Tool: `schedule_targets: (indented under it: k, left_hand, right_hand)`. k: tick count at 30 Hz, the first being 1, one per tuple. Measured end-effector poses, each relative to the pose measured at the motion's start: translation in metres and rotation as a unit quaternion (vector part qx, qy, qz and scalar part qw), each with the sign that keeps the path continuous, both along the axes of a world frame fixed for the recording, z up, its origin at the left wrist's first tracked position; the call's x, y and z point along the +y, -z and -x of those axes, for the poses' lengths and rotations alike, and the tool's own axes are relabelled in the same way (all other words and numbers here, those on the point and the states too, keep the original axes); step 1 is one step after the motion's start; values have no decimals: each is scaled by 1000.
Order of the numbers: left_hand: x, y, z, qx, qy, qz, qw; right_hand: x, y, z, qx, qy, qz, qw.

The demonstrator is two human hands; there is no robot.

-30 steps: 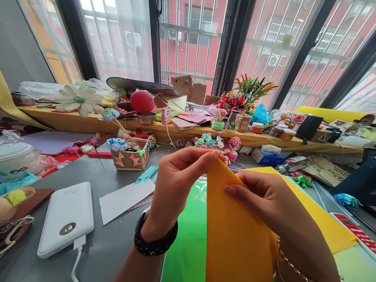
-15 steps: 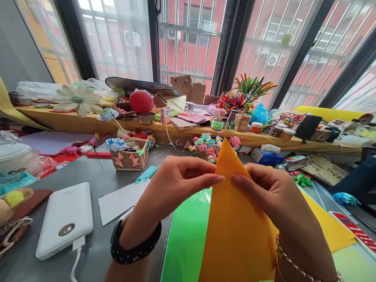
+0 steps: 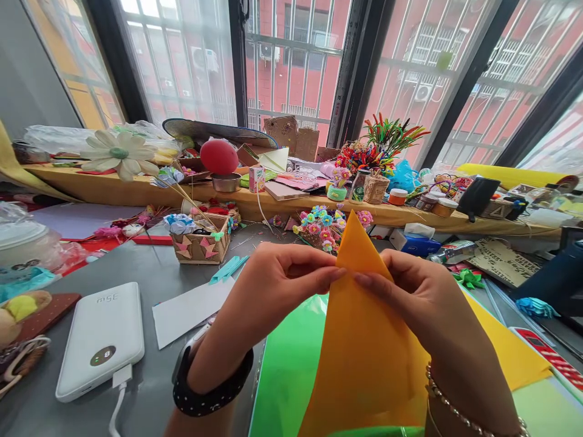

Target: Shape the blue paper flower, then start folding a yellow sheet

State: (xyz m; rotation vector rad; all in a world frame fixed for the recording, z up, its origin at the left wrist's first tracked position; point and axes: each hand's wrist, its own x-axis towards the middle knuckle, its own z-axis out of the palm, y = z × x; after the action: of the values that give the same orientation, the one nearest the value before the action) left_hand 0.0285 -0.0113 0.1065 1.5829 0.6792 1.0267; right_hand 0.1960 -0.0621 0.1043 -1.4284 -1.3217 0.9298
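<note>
A sheet of orange paper (image 3: pixel 364 352) stands folded into a pointed shape in front of me, its tip up near the flower pots. My left hand (image 3: pixel 277 285) pinches its left edge just below the tip, fingers pressed together. My right hand (image 3: pixel 410 291) pinches the right edge at the same height. A black watch sits on my left wrist, a bead bracelet on my right. Under the paper lies a green sheet (image 3: pixel 291 370) on the grey table (image 3: pixel 150 267).
A white power bank (image 3: pixel 102 340) with a cable lies at the left, a white card (image 3: pixel 191 309) beside it. A small cardboard box (image 3: pixel 200 246) of paper flowers stands further back. The yellow window ledge (image 3: pixel 136 191) is crowded with craft items. A yellow sheet (image 3: pixel 510 346) lies right.
The paper's tip has risen above my fingers since a second ago. Both hands have shifted to pinch it just below the point, and my left wrist has dropped.
</note>
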Motion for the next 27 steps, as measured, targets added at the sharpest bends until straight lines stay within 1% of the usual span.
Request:
schedule_targets:
  k: [7,9,11,13,16,19,22,24,27]
  left_hand:
    - [0,1,-1,-18,14,-1,1000]
    - [-1,1,-2,-14,25,-8,1000]
    - [-4,0,-3,2,25,-21,999]
    - [-7,-1,-5,25,4,-51,998]
    - [-14,-4,-8,63,-27,-135,988]
    - [-23,-6,-12,56,-59,-197,977]
    - [-31,-6,-18,18,-111,-216,970]
    - [-34,-5,-21,-2,-139,-229,963]
    - [-34,-3,-22,-13,-147,-254,956]
  right_hand:
    - [0,-1,0,-7,-1,-12,1000]
    - [0,-2,1,7,-1,-36,999]
    - [0,-2,1,30,9,-77,997]
    - [0,-1,1,47,35,-133,989]
    - [-3,1,2,53,75,-222,971]
    - [-8,1,5,50,90,-291,951]
    - [-13,0,8,37,86,-330,939]
    - [-16,-2,9,22,86,-339,936]
    - [-19,-3,10,4,94,-344,934]
